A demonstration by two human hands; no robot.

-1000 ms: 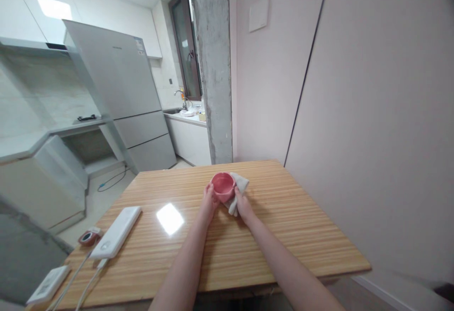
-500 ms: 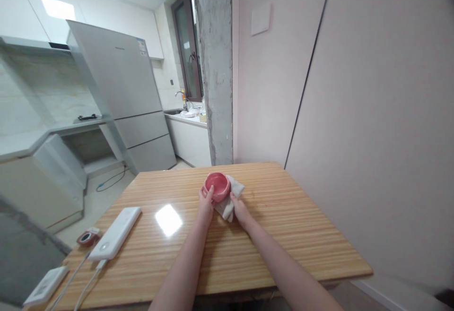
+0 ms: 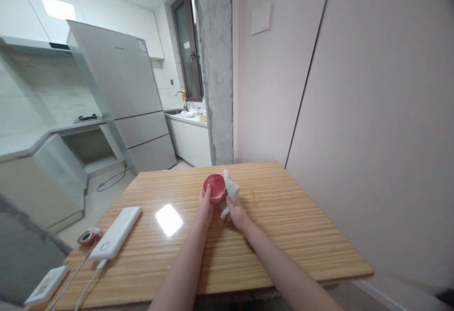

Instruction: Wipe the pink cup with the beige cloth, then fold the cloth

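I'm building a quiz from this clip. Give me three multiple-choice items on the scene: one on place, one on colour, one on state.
1. Where does the white power bank lie? A) left part of the table B) on the fridge C) on the floor
2. What colour is the bowl? A) blue B) pink C) green
3. What does the right hand hold? A) a spoon B) nothing C) a cloth

A: the power bank lies on the table, left of the arms.
B: the bowl in the left hand is pink.
C: the right hand presses a cloth to the bowl's side.
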